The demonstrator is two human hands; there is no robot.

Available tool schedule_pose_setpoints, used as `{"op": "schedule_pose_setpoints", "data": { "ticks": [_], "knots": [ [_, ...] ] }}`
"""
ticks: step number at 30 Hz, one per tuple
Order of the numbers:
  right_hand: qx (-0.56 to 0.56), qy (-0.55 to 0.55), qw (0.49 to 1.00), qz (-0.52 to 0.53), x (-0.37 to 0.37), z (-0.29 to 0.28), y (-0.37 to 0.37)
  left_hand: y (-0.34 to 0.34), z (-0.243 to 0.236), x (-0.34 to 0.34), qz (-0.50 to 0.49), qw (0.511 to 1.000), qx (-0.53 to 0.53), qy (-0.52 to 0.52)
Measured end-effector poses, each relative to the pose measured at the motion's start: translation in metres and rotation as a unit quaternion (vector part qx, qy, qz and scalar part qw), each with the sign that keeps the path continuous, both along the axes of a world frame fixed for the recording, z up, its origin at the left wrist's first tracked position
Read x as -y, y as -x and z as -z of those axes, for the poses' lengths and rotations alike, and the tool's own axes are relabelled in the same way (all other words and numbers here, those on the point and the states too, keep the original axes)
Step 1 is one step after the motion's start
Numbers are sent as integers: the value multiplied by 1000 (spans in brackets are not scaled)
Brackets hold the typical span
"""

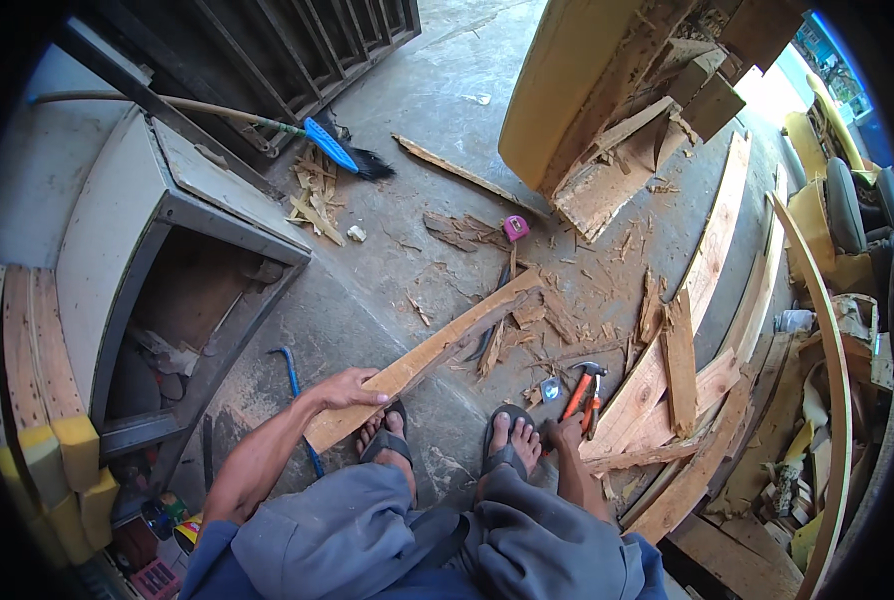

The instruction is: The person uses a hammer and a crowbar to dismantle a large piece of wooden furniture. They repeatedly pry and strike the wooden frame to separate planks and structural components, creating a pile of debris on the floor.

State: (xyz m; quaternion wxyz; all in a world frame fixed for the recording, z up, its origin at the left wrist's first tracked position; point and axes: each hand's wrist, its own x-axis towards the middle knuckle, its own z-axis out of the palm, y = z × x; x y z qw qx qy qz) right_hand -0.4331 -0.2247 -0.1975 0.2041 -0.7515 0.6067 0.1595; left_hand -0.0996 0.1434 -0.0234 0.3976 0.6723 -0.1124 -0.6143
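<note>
Gripping the board [437, 355] near its lower end with the left hand [352, 388], fingers closed around its edge. Right hand [567, 432] at the butt of the red-handled hammer [576, 393]; can't tell if it's closed on it. Board slants over the concrete floor [337, 310], far end near the pink tape measure [515, 228]. Long plank [712, 250] right, blue broom [329, 146] upper left.

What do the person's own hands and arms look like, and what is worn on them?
The left hand and right hand wear no gloves; no watch is visible. The forearms are uncovered; blue cloth, apparently short sleeves, shows near the elbows.
</note>
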Motion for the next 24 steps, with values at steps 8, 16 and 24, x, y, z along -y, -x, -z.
{"op": "schedule_pose_setpoints", "data": {
  "ticks": [8,16,24],
  "knots": [
    [216,-90,971,46,7,-69,-25,1,-11,-28,-55,993,-74,-79],
    [297,-258,906,-158,-48,-195,-131,-3,1,-2,98,929,223,-278],
    [462,-169,838,-235,-80,-244,-188,-1,8,3,81,912,237,-324]
  ]
}}
